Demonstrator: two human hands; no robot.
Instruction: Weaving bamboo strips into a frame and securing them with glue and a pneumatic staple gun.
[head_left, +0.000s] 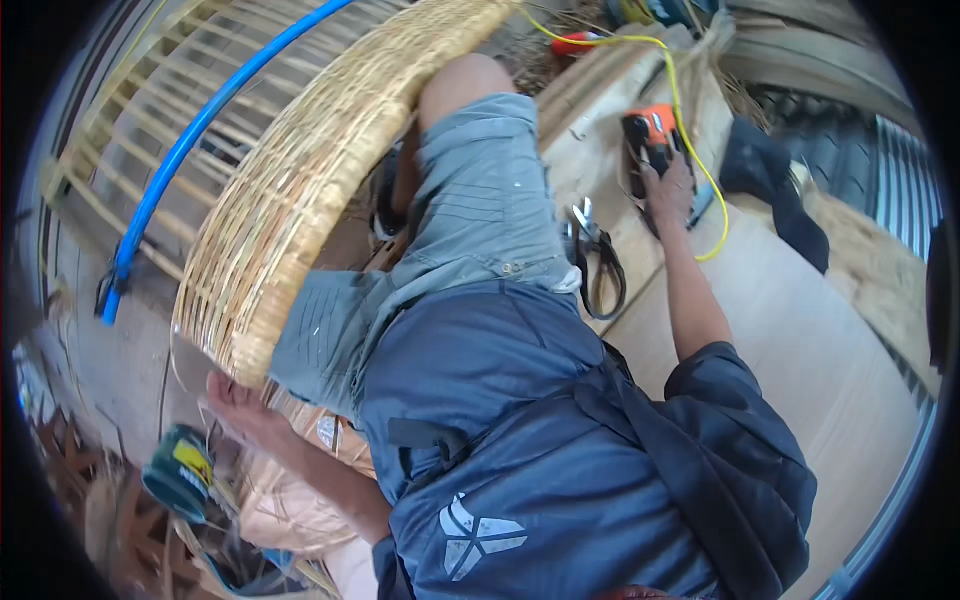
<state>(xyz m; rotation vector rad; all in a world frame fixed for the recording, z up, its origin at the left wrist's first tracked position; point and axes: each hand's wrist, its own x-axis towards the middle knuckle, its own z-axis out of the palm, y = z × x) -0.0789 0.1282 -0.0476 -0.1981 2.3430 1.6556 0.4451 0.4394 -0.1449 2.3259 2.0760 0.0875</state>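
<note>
Against person's legs (pixel 485 190), curved wicker panel (pixel 275 190): looks light, springy; best held by thick rim (pixel 317 215). Left hand (pixel 245 415) loosely open near lower end, seemingly empty; right hand (pixel 670 192) at orange-black tool (pixel 657 122), grip unclear.

Beneath the right hand (pixel 668 192), the tool (pixel 658 122) is orange and black; just beside it loops a bright yellow cord (pixel 675 88). Left of that hand, the scissors (pixel 602 242) have black handles. The straw-coloured wickerwork (pixel 300 190) shows a ribbed weave near the left hand (pixel 245 412), where a blurred container (pixel 168 480) seems dark green and yellow.
</note>
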